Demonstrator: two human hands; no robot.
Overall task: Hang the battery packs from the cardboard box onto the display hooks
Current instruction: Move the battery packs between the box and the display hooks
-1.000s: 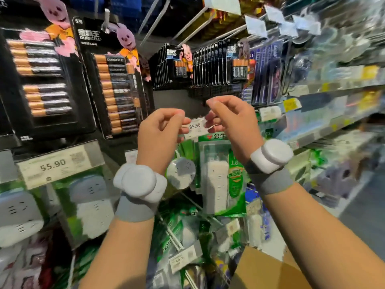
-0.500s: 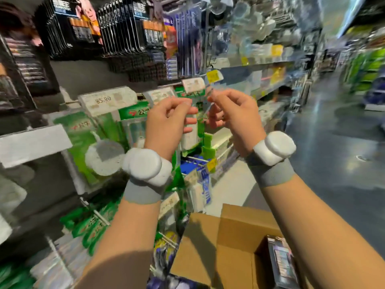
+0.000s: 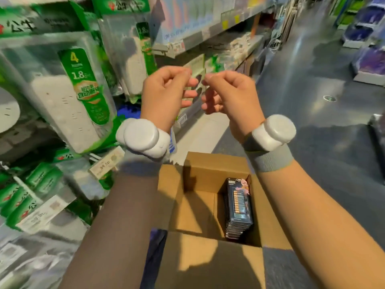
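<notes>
Hanging packs of white power strips in green-and-clear plastic (image 3: 68, 97) crowd the display on the left, with a white price label reading 89.50 (image 3: 106, 164) below them. Blurred shelves of goods (image 3: 208, 34) run away along the grey shop floor (image 3: 333, 163).

Both hands are raised in front of this display, well above the box. The left hand (image 3: 166, 94) and the right hand (image 3: 229, 94) face each other, fingers curled and each thumb meeting its forefinger. Whether they pinch anything cannot be told. Each wrist carries a white rounded device (image 3: 141, 138) on a grey band.

The open brown cardboard box (image 3: 214, 167) sits low between the forearms. The left forearm covers its left flap. Inside, against the right wall, lies a stack of black battery packs (image 3: 239, 207). The top card shows a row of copper-topped cells and a pink figure.
</notes>
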